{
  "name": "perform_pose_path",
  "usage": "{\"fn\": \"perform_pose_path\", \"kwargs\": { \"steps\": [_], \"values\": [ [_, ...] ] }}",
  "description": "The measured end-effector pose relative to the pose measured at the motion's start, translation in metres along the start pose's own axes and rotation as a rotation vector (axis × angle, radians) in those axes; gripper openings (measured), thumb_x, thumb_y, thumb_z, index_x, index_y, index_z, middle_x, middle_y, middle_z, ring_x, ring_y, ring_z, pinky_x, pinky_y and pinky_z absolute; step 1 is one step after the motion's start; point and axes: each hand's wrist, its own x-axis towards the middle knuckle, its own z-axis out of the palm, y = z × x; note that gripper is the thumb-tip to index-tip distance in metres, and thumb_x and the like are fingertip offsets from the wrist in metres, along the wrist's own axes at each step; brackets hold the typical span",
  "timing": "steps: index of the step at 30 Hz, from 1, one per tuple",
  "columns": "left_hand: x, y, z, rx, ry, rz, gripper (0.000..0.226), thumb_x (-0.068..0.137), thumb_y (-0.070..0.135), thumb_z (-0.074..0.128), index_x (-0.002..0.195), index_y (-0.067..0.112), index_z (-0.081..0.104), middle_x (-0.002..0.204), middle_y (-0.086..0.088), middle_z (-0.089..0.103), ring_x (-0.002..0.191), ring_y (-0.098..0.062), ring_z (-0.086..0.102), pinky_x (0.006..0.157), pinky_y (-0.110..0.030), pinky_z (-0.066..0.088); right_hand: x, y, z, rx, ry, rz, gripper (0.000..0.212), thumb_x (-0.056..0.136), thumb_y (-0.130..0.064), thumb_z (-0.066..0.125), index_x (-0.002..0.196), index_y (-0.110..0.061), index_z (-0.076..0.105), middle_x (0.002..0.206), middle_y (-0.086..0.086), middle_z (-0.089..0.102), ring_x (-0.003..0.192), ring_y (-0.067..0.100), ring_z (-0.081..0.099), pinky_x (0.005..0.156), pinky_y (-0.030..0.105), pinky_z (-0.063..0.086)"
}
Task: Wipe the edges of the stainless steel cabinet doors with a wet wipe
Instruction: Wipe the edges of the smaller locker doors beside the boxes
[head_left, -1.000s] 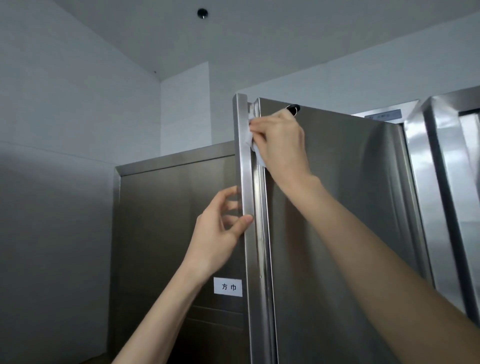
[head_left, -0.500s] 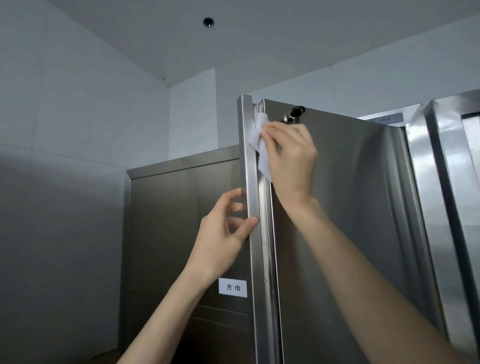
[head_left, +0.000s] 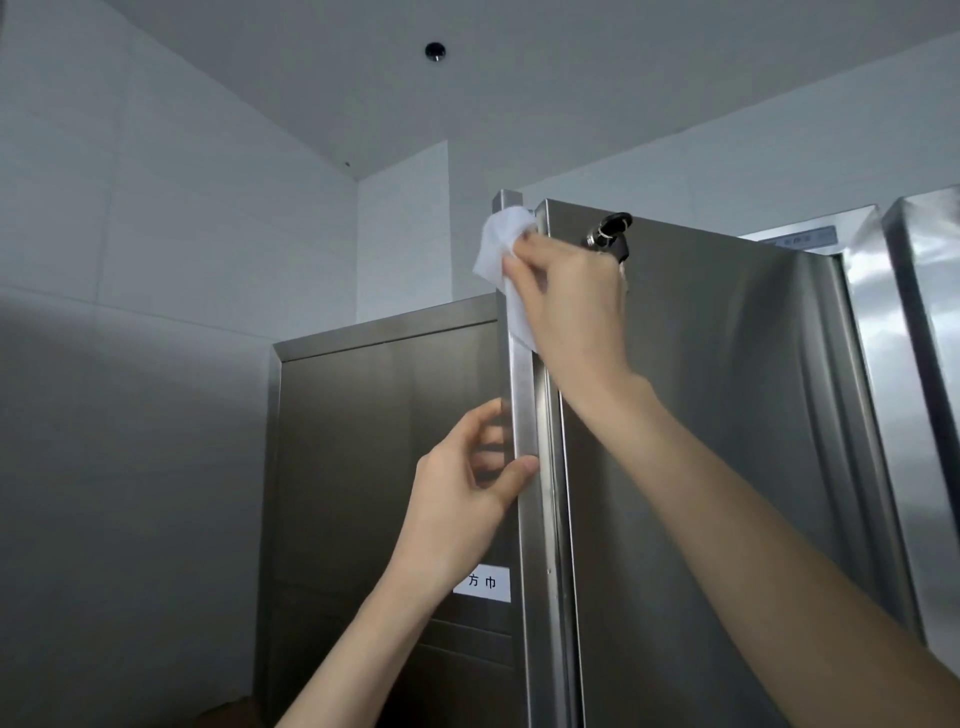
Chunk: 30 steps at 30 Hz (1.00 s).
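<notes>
- The white wet wipe (head_left: 501, 244) now pokes out further atop the narrow stainless steel door edge (head_left: 521, 395), upper centre.
- Fingers of right hand (head_left: 566, 296) pinch it; left hand (head_left: 462, 488) grips the edge below.
- Top-corner wiping seems under way.

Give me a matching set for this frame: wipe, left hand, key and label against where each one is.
1 wipe
2 left hand
3 key
4 label

A holds the door edge lower down
B stuck on the left cabinet front
C held by the right hand at the edge's top
D sticks out near the right door's top

Pairs: 1-C, 2-A, 3-D, 4-B
</notes>
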Motion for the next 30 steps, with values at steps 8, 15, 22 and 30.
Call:
{"fn": "perform_pose_path", "kwargs": {
  "steps": [8, 15, 22, 30],
  "values": [
    [0.002, -0.005, 0.000, -0.008, -0.003, -0.031, 0.051, 0.085, 0.013, 0.071, 0.133, 0.019, 0.054, 0.108, -0.003, 0.067, 0.095, -0.017, 0.068, 0.093, -0.035, 0.054, 0.016, 0.000, 0.012, 0.014, -0.009, 0.046, 0.023, 0.093, -0.012, 0.052, 0.079, 0.002, 0.064, 0.073, 0.017, 0.062, 0.065, 0.030, 0.044, 0.065, 0.040, 0.036],
    [0.000, -0.004, 0.000, -0.002, 0.003, -0.034, 0.049, 0.086, 0.014, 0.071, 0.130, 0.029, 0.055, 0.104, 0.003, 0.069, 0.092, -0.007, 0.068, 0.092, -0.025, 0.053, -0.021, 0.004, 0.011, 0.128, 0.102, 0.099, 0.016, 0.086, -0.007, 0.062, 0.072, -0.001, 0.069, 0.054, 0.017, 0.047, 0.055, 0.029, 0.038, 0.056, 0.035, 0.040],
    [-0.001, 0.000, -0.005, -0.034, -0.022, -0.043, 0.056, 0.084, 0.015, 0.073, 0.136, 0.022, 0.053, 0.106, 0.001, 0.070, 0.095, -0.008, 0.068, 0.094, -0.024, 0.051, 0.026, 0.012, 0.000, -0.050, -0.021, 0.031, 0.018, 0.089, -0.013, 0.058, 0.088, -0.002, 0.072, 0.091, 0.013, 0.068, 0.085, 0.030, 0.059, 0.073, 0.034, 0.042],
    [-0.009, 0.000, -0.007, -0.027, -0.023, 0.008, 0.057, 0.083, 0.010, 0.073, 0.125, 0.039, 0.047, 0.097, 0.016, 0.067, 0.087, 0.005, 0.067, 0.076, -0.006, 0.048, -0.006, 0.022, -0.001, 0.123, 0.049, -0.075, 0.016, 0.086, 0.006, 0.057, 0.079, 0.006, 0.071, 0.086, 0.019, 0.063, 0.082, -0.001, 0.039, 0.080, 0.005, 0.031]
  ]
}}
